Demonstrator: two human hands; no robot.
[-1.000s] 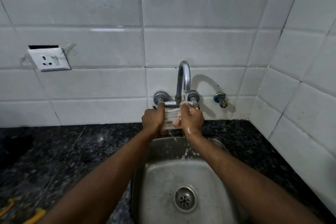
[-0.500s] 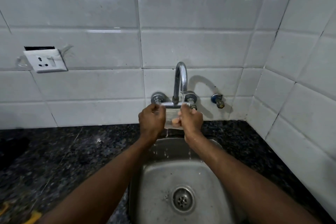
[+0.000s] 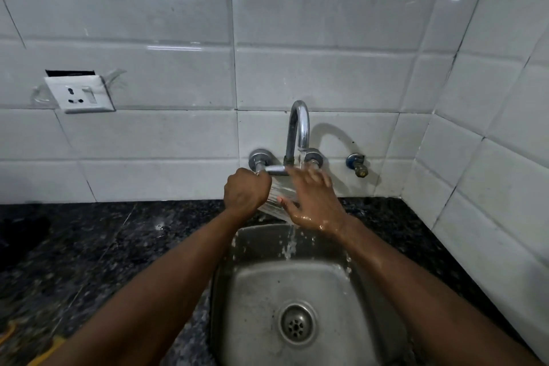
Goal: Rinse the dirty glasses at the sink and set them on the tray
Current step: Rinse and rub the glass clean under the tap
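A clear glass (image 3: 277, 198) is held tilted under the running tap (image 3: 299, 128), above the back edge of the steel sink (image 3: 255, 291). My left hand (image 3: 245, 192) grips the glass from the left with curled fingers. My right hand (image 3: 315, 205) is wet and lies against the glass's right side, its fingers stretched out and blurred up by the stream. Its thumb shows through the glass wall. Water runs off the glass's lower edge into the sink. No tray is in view.
Black granite counter (image 3: 104, 246) flanks the sink on both sides. White tiled walls stand behind and on the right, with a wall socket (image 3: 78, 93) at the left and a small valve (image 3: 358, 163) right of the tap. Something yellow (image 3: 44, 350) shows at the bottom left corner.
My right hand has uncurled from the glass, and its fingers are spread over it. The glass has tipped over and water pours out. My left hand keeps its grip.
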